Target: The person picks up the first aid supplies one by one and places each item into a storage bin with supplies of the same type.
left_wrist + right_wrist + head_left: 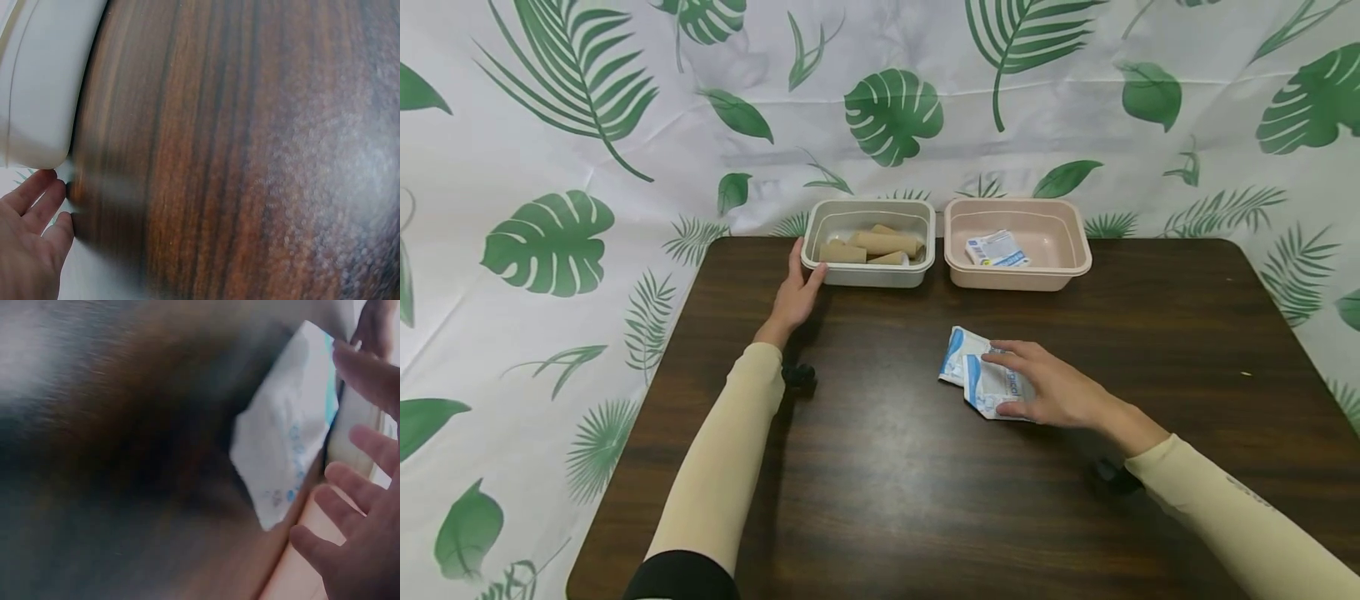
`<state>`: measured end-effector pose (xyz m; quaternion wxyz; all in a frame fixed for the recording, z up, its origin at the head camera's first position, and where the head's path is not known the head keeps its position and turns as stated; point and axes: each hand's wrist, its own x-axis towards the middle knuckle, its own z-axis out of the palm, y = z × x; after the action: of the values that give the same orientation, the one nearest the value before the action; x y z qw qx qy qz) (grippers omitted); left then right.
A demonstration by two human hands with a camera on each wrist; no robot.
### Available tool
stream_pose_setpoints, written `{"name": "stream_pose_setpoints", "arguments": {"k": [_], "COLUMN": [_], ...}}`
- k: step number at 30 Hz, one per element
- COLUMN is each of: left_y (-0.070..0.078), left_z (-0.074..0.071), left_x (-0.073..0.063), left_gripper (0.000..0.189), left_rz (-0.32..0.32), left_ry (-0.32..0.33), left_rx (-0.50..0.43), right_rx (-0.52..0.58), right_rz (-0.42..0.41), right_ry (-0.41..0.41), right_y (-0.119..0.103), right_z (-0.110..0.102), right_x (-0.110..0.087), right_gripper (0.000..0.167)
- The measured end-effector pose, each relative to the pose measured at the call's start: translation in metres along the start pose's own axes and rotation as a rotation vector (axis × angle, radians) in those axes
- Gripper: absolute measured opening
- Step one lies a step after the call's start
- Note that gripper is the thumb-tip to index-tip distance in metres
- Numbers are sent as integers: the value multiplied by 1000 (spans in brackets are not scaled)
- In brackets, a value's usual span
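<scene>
My left hand rests against the front left corner of the grey bin, fingers along its left side and thumb at the front. The left wrist view shows fingers beside that corner. Brown cardboard tubes lie inside. My right hand spreads its fingers over two overlapping white and blue packets on the table. In the right wrist view, one packet lies past my spread fingers; whether they touch it I cannot tell.
A pink bin stands right of the grey one, with white and blue packets in it. Both bins sit at the back edge of the dark wood table. A leaf-print cloth hangs behind.
</scene>
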<state>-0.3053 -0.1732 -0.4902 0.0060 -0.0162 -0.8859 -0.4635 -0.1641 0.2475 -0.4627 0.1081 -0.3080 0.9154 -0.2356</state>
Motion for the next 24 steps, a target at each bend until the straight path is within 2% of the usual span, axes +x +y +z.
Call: {"name": "stream_pose_setpoints", "arguments": {"k": [5, 14, 24], "left_y": [-1, -1, -1], "left_z": [-1, -1, -2], "left_x": [-1, -3, -1], "left_gripper": [74, 71, 72], "left_rz": [0, 1, 8], "left_ry": [1, 7, -4], "left_rx": [-1, -13, -8], "right_rx": [-21, -58, -79], "right_rz": [-32, -15, -32], "right_ry": [-24, -60, -12], "right_y": [2, -2, -3], "right_z": [8, 9, 10], "right_x": [-4, -6, -7], "right_gripper": [85, 82, 79]}}
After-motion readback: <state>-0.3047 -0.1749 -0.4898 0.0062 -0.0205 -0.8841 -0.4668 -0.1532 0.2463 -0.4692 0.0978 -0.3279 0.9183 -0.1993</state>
